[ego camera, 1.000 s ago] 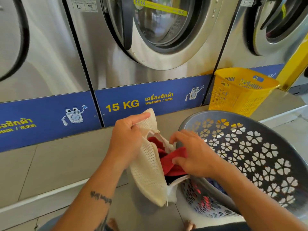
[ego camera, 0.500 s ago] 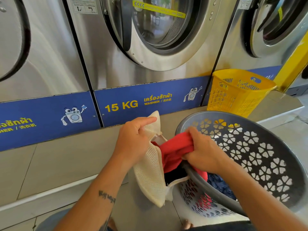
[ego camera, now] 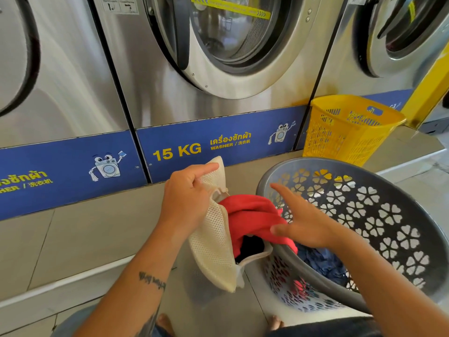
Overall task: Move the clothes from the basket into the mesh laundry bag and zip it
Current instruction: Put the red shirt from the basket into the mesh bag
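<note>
Two hands busy: left hand point(ego camera: 187, 200) pinching cream mesh laundry bag point(ego camera: 213, 242) rim, right hand point(ego camera: 301, 224) spread, released — soft red garment point(ego camera: 250, 212) at bag's 3 o'clock, limp; bunch folds.

A row of stainless-steel front-loading washers point(ego camera: 150, 76) fills the back of the view, each with a round glass door point(ego camera: 233, 27), the middle one crossed by a yellow sticker strip point(ego camera: 230, 7). Along their bases runs a blue band point(ego camera: 213, 144) with yellow "15 KG" lettering, Thai script and cartoon washer figures, above a beige tiled plinth point(ego camera: 85, 234). A yellow slatted plastic basket point(ego camera: 349, 130) stands on the plinth at the right, beside a slanting yellow post point(ego camera: 427, 93), and daylight glints off the steel.
</note>
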